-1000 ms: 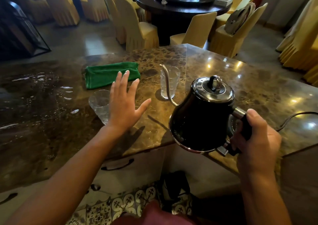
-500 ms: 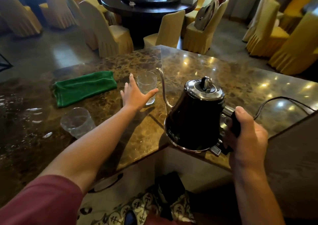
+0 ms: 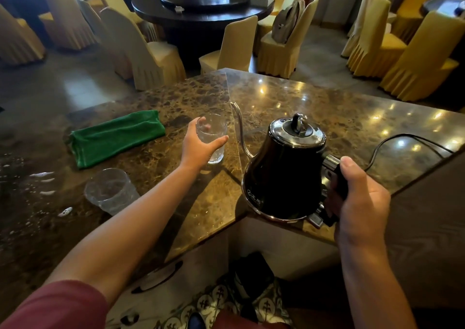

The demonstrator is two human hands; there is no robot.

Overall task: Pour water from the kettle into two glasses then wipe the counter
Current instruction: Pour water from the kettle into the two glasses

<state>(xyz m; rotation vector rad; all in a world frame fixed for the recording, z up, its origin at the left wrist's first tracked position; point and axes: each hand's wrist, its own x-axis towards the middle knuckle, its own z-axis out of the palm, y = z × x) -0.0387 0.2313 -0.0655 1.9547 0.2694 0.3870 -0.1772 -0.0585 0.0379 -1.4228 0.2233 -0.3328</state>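
Note:
My right hand (image 3: 357, 200) grips the handle of a black gooseneck kettle (image 3: 281, 172) with a chrome lid, held just above the near edge of the brown marble counter (image 3: 314, 107). The thin spout points toward a clear glass (image 3: 214, 137) standing upright near the middle of the counter. My left hand (image 3: 198, 145) wraps round that glass from its left side, thumb in front. A second clear glass (image 3: 110, 190) stands nearer to me on the left, apart from both hands. A folded green cloth (image 3: 118, 137) lies behind it.
Water droplets and small puddles (image 3: 42, 185) spot the counter's left part. A black power cord (image 3: 402, 142) trails across the right side. Beyond the counter stand covered chairs (image 3: 148, 52) and a dark round table (image 3: 201, 9). A dark wooden panel (image 3: 427, 215) rises at the right.
My left hand moved from over the nearer glass to the farther one and closed round it. The kettle stayed in my right hand, nearly still. The view shifted to the right.

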